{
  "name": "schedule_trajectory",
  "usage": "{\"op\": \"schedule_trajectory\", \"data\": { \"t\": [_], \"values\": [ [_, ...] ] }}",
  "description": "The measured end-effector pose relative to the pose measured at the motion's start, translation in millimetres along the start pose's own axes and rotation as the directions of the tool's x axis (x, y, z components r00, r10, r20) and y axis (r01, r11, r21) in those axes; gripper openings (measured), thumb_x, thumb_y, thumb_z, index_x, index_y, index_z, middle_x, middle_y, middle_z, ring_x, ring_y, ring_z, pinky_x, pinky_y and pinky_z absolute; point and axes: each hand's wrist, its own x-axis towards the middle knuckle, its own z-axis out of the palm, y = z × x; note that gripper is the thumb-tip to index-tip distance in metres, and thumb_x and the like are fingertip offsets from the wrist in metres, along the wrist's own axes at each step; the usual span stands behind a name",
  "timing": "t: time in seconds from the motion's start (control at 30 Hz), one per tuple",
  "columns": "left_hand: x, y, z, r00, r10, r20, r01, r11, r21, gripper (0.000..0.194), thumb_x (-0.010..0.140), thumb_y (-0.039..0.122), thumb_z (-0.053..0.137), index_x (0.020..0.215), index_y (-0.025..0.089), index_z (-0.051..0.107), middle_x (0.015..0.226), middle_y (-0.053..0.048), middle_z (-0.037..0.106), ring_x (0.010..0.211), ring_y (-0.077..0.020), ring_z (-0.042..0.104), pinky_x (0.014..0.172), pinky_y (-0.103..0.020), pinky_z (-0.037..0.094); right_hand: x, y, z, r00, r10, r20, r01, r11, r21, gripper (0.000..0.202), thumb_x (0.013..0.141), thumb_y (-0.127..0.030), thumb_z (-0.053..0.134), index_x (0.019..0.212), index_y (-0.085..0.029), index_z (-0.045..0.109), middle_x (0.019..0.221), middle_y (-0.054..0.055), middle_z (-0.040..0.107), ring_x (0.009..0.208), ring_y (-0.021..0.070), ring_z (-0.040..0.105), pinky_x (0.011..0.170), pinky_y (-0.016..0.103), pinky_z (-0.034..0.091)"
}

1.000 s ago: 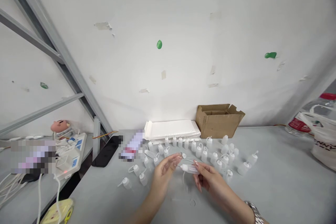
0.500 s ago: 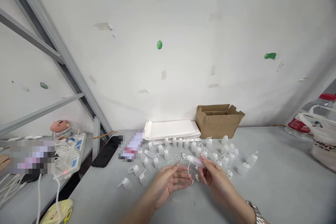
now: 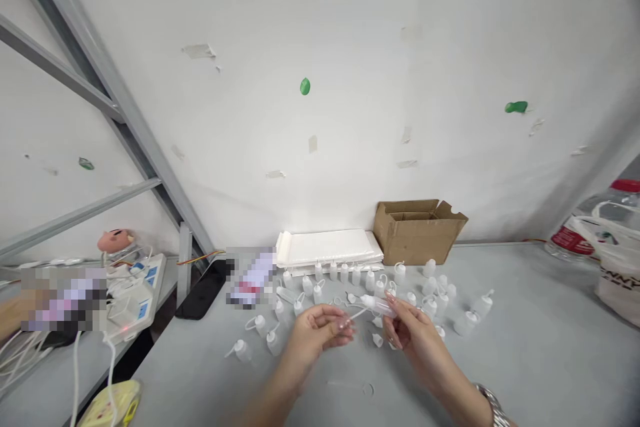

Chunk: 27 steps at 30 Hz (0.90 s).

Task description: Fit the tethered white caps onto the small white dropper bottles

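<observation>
A slim clear tube bottle (image 3: 381, 307) with a white nozzle lies between the thumb and fingers of my right hand (image 3: 413, 332), its nozzle toward the left. From the nozzle a thin white strap runs to my left hand (image 3: 320, 333), whose thumb and fingers pinch its end. Beneath and beyond my hands, several small white squeeze bottles (image 3: 242, 349) stand or lie on the grey table (image 3: 525, 353). Loose white caps (image 3: 377, 340) are beside my right hand's fingers. Near the front, a thin ring (image 3: 369, 389) lies flat.
White padded envelopes (image 3: 330, 247) and an open cardboard box (image 3: 420, 240) rest against the wall. A black phone (image 3: 205, 290) lies at the left, beside a power strip (image 3: 143, 300) with cables. At the right are a plastic bag (image 3: 617, 267) and a large bottle (image 3: 575, 237). Another person's hand (image 3: 15, 313) shows far left.
My left hand has gone from spread fingers to a pinch on the strap, which is now drawn out leftward. The tube has shifted slightly right. More of the other person's hand shows.
</observation>
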Motion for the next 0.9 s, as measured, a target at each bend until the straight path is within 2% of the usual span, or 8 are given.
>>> {"op": "schedule_trajectory", "data": {
  "t": [0.1, 0.3, 0.57, 0.9],
  "values": [
    [1.4, 4.4, -4.0, 0.996, 0.014, -0.092, -0.022, 0.996, -0.091, 0.036, 0.049, 0.031, 0.085, 0.075, 0.013, 0.068, 0.082, -0.01, 0.073, 0.076, -0.0191, 0.068, 0.071, -0.026, 0.052, -1.2, 3.0, -0.3, 0.999, -0.036, -0.02, 0.035, 0.996, -0.082, 0.038, 0.073, -0.051, 0.063, 0.063, -0.016, 0.054, 0.043, -0.006, 0.043, 0.041, 0.0068, 0.034, 0.045, 0.021, 0.026],
    [2.2, 4.0, -5.7, 0.994, 0.07, -0.083, -0.08, 0.99, -0.114, 0.038, 0.052, 0.038, 0.082, 0.08, 0.014, 0.071, 0.093, -0.01, 0.072, 0.083, -0.0219, 0.067, 0.077, -0.029, 0.05, -6.9, 3.8, 1.4, 0.99, -0.138, 0.002, 0.133, 0.954, -0.268, 0.037, 0.075, -0.053, 0.059, 0.073, -0.016, 0.061, 0.048, -0.004, 0.048, 0.046, 0.0103, 0.044, 0.047, 0.022, 0.035],
    [1.3, -1.1, -4.4, 0.983, 0.171, -0.061, -0.174, 0.984, -0.049, 0.035, 0.058, 0.041, 0.078, 0.081, 0.015, 0.072, 0.083, -0.009, 0.074, 0.074, -0.0187, 0.066, 0.066, -0.025, 0.046, -16.7, 4.5, 5.7, 0.963, -0.261, 0.064, 0.263, 0.867, -0.424, 0.037, 0.08, -0.051, 0.052, 0.086, -0.017, 0.064, 0.054, -0.001, 0.052, 0.051, 0.0129, 0.05, 0.053, 0.024, 0.043],
    [5.0, -5.6, -4.2, 0.989, 0.142, -0.047, -0.146, 0.983, -0.111, 0.03, 0.056, 0.041, 0.079, 0.066, 0.014, 0.071, 0.065, -0.006, 0.072, 0.06, -0.0139, 0.062, 0.06, -0.023, 0.042, -21.1, 8.8, 3.8, 0.93, -0.351, 0.112, 0.358, 0.788, -0.501, 0.034, 0.083, -0.047, 0.05, 0.092, -0.019, 0.066, 0.058, 0.0, 0.056, 0.053, 0.0127, 0.053, 0.054, 0.022, 0.046]
  ]
}}
